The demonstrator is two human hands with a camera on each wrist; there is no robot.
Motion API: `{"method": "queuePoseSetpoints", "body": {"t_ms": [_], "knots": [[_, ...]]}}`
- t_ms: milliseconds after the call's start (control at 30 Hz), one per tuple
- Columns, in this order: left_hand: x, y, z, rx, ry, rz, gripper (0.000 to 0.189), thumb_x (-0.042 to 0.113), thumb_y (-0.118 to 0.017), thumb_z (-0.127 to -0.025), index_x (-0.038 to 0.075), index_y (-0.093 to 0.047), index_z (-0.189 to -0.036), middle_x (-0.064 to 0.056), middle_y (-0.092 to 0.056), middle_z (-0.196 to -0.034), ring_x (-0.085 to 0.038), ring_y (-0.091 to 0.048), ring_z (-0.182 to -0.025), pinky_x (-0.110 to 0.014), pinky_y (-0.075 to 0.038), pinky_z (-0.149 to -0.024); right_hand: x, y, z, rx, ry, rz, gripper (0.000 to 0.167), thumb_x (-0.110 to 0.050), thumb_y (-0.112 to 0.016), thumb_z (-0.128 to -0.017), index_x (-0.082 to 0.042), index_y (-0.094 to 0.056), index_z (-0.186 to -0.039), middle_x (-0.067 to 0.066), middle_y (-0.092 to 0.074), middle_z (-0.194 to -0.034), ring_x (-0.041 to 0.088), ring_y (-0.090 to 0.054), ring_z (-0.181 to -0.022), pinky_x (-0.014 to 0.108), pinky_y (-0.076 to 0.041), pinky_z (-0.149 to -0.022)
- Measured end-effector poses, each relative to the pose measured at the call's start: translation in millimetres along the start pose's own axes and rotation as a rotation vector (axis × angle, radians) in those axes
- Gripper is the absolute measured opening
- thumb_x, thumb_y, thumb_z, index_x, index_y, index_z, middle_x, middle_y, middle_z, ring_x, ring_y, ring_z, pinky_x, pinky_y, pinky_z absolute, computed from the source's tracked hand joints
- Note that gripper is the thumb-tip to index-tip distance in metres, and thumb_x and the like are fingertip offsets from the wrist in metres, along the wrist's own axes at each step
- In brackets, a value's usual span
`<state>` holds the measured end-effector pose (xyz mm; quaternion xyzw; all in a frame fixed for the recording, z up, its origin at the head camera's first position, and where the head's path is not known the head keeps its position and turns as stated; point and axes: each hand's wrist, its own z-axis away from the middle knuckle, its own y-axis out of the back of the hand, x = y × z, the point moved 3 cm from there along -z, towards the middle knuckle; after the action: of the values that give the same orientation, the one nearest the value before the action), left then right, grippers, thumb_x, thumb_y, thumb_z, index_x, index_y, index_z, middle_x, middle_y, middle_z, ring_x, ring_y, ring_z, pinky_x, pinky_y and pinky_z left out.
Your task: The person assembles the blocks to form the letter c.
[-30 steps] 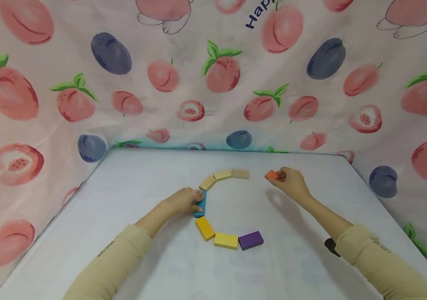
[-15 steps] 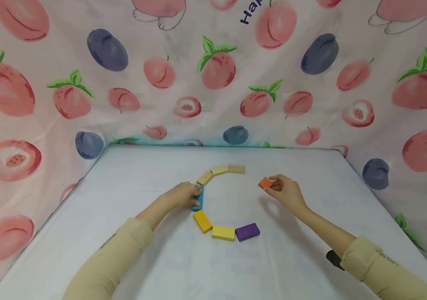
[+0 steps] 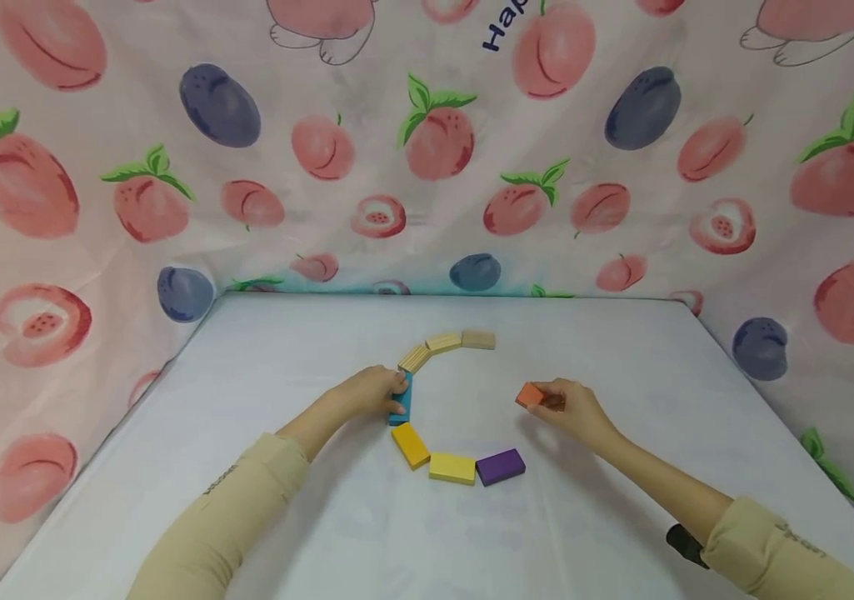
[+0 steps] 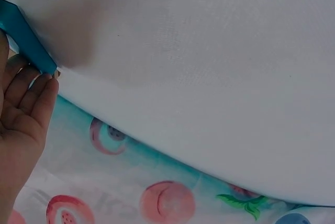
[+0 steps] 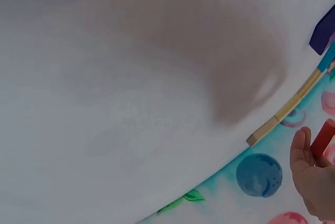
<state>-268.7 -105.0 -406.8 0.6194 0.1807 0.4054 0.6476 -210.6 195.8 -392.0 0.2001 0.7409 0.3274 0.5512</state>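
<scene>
My left hand (image 3: 367, 392) grips a blue wooden block (image 3: 402, 398) that lies at the left of a curved row, thumb near one end and forefinger near the other. In the left wrist view the fingers run along the block's edge. Between the thumb and fingers of my right hand (image 3: 576, 410) is a small orange block (image 3: 529, 395), held up over the white table inside the curve's open right side. The right wrist view shows this orange block partly cut off by the frame edge.
Three plain wood blocks (image 3: 445, 342) curve away from the blue one at the far side. On the near side come an orange-yellow block (image 3: 411, 446), a yellow block (image 3: 452, 468) and a purple block (image 3: 501, 467). Fruit-print cloth (image 3: 427, 225) walls the white table (image 3: 284, 333).
My right hand has come nearer to me and slightly left, carrying the orange block from beside the far wood blocks. The left hand has stayed on the blue block.
</scene>
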Motion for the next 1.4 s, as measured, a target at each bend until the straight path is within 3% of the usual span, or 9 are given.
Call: {"method": "queuePoseSetpoints", "body": {"t_ms": [133,233,333,567,733,900,1133,1233,1400], "knots": [[-0.2,-2.2,1.2,0.000,0.003,-0.008,0.051,0.026,-0.066,-0.086,-0.002,-0.055,-0.127,-0.020,-0.049,-0.138,-0.035,-0.054,-0.120,-0.043,-0.043,-0.104,2,-3,3.3,-0.033,-0.012,-0.021,0.035,-0.004,-0.070,-0.083,0.015,-0.061,-0.111,0.025,-0.068,-0.097,0.025,-0.067,-0.079,0.028,-0.058,-0.071],[-0.1,-2.6,1.8,0.000,-0.010,-0.013,0.051,0.026,-0.066,-0.087,-0.002,-0.055,-0.128,-0.020,-0.049,-0.138,-0.035,-0.055,-0.118,-0.043,-0.044,-0.103,5,-4,5.9,-0.044,-0.047,-0.054,0.034,-0.004,-0.071,-0.081,0.014,-0.062,-0.109,0.024,-0.069,-0.097,0.022,-0.066,-0.077,0.023,-0.056,-0.069],[-0.5,-1.7,2.4,0.005,-0.020,-0.013,0.051,0.026,-0.066,-0.087,-0.003,-0.055,-0.127,-0.020,-0.050,-0.138,-0.035,-0.056,-0.117,-0.043,-0.044,-0.102,7,-3,7.5,-0.059,-0.100,-0.145,0.033,-0.004,-0.072,-0.081,0.012,-0.062,-0.109,0.025,-0.067,-0.102,0.017,-0.065,-0.078,0.017,-0.054,-0.069],[-3.0,2.0,0.0,0.016,-0.021,-0.024,0.053,0.027,-0.065,-0.087,-0.003,-0.053,-0.128,-0.020,-0.049,-0.137,-0.035,-0.054,-0.120,-0.043,-0.043,-0.104,10,1,7.9,-0.093,-0.217,-0.356,0.033,-0.001,-0.067,-0.085,0.015,-0.056,-0.111,0.032,-0.057,-0.120,0.004,-0.064,-0.079,0.016,-0.054,-0.073],[-3.8,0.8,-0.6,0.007,-0.018,-0.025,0.054,0.029,-0.065,-0.087,-0.003,-0.053,-0.129,-0.021,-0.047,-0.139,-0.035,-0.052,-0.122,-0.043,-0.043,-0.104,14,0,8.7,-0.103,-0.249,-0.379,0.033,-0.001,-0.065,-0.086,0.018,-0.055,-0.111,0.028,-0.062,-0.111,0.002,-0.064,-0.075,0.016,-0.054,-0.073],[-3.8,-2.7,1.9,0.004,-0.021,-0.014,0.054,0.028,-0.065,-0.087,-0.003,-0.053,-0.129,-0.022,-0.046,-0.139,-0.035,-0.055,-0.119,-0.044,-0.044,-0.103,21,-3,10.4,-0.119,-0.287,-0.360,0.032,-0.005,-0.066,-0.086,0.016,-0.058,-0.109,0.013,-0.068,-0.099,0.004,-0.062,-0.073,0.019,-0.055,-0.071],[-3.8,-5.7,3.8,0.017,-0.015,0.003,0.055,0.028,-0.065,-0.087,-0.003,-0.052,-0.130,-0.022,-0.048,-0.138,-0.037,-0.054,-0.119,-0.045,-0.044,-0.103,27,-8,15.2,-0.186,-0.320,-0.322,0.032,-0.009,-0.067,-0.086,0.015,-0.060,-0.107,0.004,-0.071,-0.087,0.005,-0.059,-0.077,0.017,-0.052,-0.069],[-3.5,-5.2,3.7,0.032,-0.039,-0.010,0.054,0.028,-0.065,-0.087,-0.003,-0.053,-0.129,-0.022,-0.051,-0.135,-0.034,-0.058,-0.114,-0.044,-0.046,-0.101,30,-10,16.6,-0.207,-0.353,-0.295,0.031,-0.008,-0.067,-0.085,0.013,-0.061,-0.107,0.004,-0.071,-0.087,0.006,-0.058,-0.078,0.017,-0.050,-0.068],[-4.2,-3.7,3.2,0.056,-0.071,-0.035,0.052,0.028,-0.065,-0.086,-0.004,-0.055,-0.127,-0.023,-0.052,-0.134,-0.033,-0.061,-0.110,-0.043,-0.048,-0.098,31,-12,15.6,-0.216,-0.385,-0.273,0.032,-0.010,-0.067,-0.085,0.011,-0.062,-0.108,0.010,-0.067,-0.099,0.010,-0.056,-0.083,0.019,-0.049,-0.068]]}}
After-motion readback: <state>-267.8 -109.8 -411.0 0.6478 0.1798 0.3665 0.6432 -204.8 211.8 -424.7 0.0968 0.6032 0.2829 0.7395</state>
